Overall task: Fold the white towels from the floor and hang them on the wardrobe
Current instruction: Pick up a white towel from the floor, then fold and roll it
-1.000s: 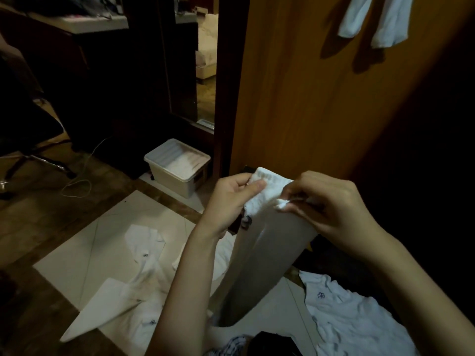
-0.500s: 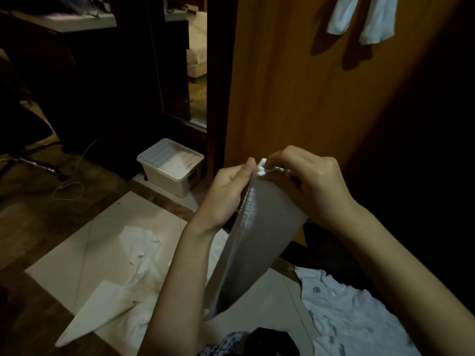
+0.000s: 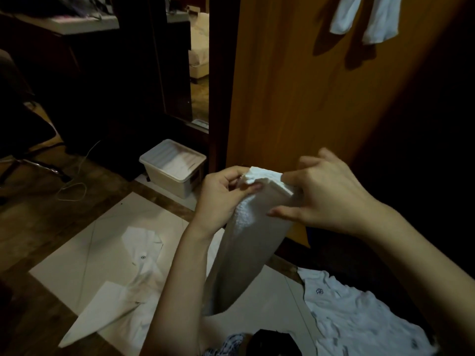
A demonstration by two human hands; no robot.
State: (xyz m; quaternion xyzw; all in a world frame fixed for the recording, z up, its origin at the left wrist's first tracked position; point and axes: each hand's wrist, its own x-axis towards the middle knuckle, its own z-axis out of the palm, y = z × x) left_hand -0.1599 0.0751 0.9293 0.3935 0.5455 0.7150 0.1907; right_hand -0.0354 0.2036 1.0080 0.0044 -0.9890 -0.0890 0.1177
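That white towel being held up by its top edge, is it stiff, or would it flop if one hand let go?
Probably floppy: the towel hangs limp below the left hand and right hand. It looks light, since fingertip pinches carry it. Its nubbly surface suggests it would not slip easily.

Single head-worn view, wide-angle, looking forward and down. Close on both hands, left hand (image 3: 218, 199) and right hand (image 3: 331, 199), at frame centre with a folded towel (image 3: 246, 242) between them. Forearms enter from the bottom edge. Floor (image 3: 38, 227) lower left, wardrobe door (image 3: 282, 98) upper right, edges bowed by the lens.
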